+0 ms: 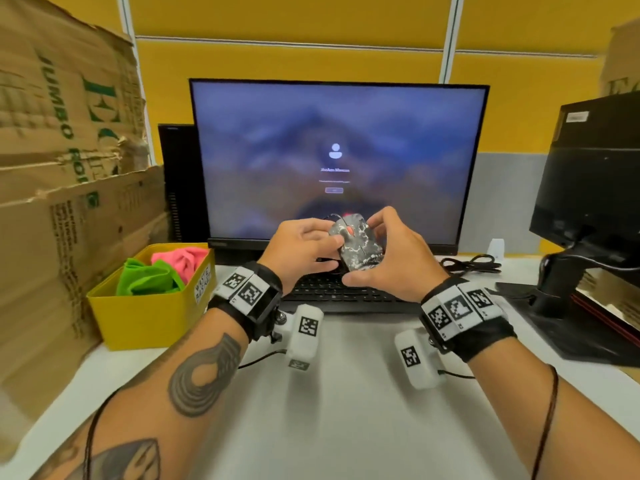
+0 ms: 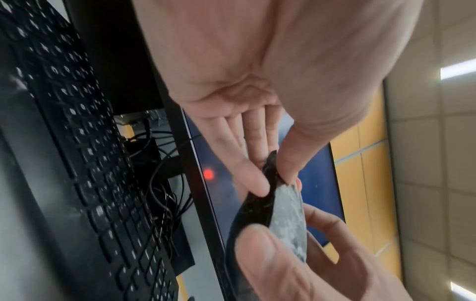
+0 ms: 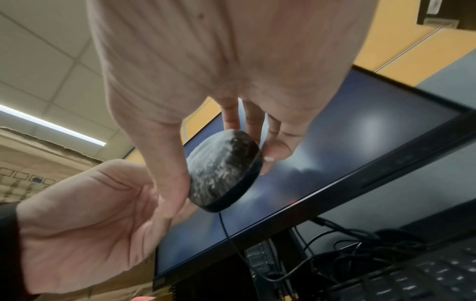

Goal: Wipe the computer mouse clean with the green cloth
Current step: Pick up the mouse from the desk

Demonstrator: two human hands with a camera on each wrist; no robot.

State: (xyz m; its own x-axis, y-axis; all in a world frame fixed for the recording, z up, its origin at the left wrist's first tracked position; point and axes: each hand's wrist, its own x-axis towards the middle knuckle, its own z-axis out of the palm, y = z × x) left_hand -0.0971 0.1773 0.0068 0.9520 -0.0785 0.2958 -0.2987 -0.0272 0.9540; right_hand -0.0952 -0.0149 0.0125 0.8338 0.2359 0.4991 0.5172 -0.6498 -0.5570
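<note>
The computer mouse (image 1: 356,237) is black with grey-white smears and an orange wheel. It is held up in the air over the keyboard (image 1: 332,292), its cable trailing down. My left hand (image 1: 332,252) pinches its left side between thumb and fingers. My right hand (image 1: 367,251) grips its right side, thumb at the near end. The left wrist view shows the mouse (image 2: 285,213) edge-on; the right wrist view shows its smeared top (image 3: 221,169). The green cloth (image 1: 145,277) lies crumpled in a yellow bin (image 1: 149,317) at the left, with neither hand on it.
A pink cloth (image 1: 183,259) shares the bin. The lit monitor (image 1: 339,161) stands close behind the hands. A second monitor (image 1: 588,174) on a stand is at the right, cables (image 1: 471,263) beside it. Cardboard boxes (image 1: 62,168) wall the left side.
</note>
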